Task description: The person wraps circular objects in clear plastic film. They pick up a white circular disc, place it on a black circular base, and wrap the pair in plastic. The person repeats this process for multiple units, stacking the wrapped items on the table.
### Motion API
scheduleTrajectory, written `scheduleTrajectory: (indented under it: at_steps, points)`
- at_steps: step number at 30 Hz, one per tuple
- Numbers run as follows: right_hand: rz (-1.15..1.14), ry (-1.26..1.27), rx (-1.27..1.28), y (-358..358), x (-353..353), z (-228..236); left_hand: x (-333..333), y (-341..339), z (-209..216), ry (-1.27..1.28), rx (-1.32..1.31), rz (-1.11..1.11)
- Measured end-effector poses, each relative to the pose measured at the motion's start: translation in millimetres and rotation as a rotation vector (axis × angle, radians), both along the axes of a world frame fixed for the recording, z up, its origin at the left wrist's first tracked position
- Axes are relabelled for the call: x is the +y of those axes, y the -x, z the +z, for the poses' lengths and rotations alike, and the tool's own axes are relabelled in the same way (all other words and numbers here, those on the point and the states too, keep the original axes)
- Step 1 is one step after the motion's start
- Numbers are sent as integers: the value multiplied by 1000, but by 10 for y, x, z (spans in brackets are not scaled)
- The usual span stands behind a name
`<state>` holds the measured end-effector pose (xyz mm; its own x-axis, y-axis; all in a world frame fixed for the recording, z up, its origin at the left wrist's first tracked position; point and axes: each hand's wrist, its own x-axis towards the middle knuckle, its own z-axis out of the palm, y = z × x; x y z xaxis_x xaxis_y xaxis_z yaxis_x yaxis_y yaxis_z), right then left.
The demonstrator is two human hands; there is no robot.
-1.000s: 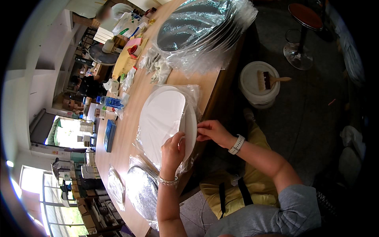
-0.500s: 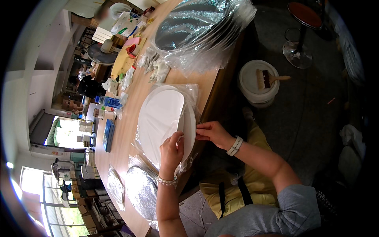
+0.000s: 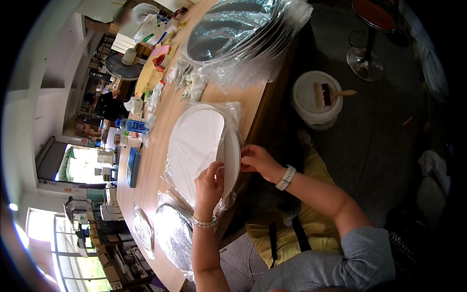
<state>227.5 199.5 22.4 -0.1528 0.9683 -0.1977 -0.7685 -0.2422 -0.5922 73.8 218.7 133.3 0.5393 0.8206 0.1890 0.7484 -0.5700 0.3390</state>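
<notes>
On the table in front of me lies a round white disc (image 3: 235,158) with a thin white sheet (image 3: 197,141) on top of it. The sheet's right edge is lifted and curls over toward the left. My left hand (image 3: 209,190) is closed in a pinch on that lifted edge. At the disc's right rim, by the table edge, the fingertips of my right hand (image 3: 261,163) are pressed together. What they pinch, if anything, is too small to make out. Clear plastic wrap (image 3: 234,111) spreads out beneath the disc and shows around its rim.
Plastic-wrapped dark discs (image 3: 228,34) are stacked at the far end of the table, beside work gloves (image 3: 193,85). Silver wrapped discs (image 3: 172,233) lie nearer. Right of the table stand a lidded white bucket (image 3: 311,114) with a brush (image 3: 327,95) on it and a stool (image 3: 373,17).
The view has shifted slightly. My right hand's fingers have curled in a little at the disc's rim. My left hand keeps its pinch on the sheet's lifted edge.
</notes>
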Motion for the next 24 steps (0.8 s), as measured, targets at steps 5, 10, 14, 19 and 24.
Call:
scheduleTrajectory:
  at_steps: [5, 10, 14, 19, 24]
  points:
    - [-22, -32, -255, 31, 115, 68, 5, -28, 2, -33, -17, -45]
    - [-166, -71, -333, 90, 113, 114, -34, -53, 58, 3, 51, -8]
    - [-213, -128, -376, 151, 158, -15, -23, -61, 79, -14, 73, -35]
    - [-172, -120, -278, 101, 122, 62, 15, -4, 51, 17, 29, -39]
    - [-185, -144, -322, 119, 137, -2, 6, -3, 75, 54, 47, -26]
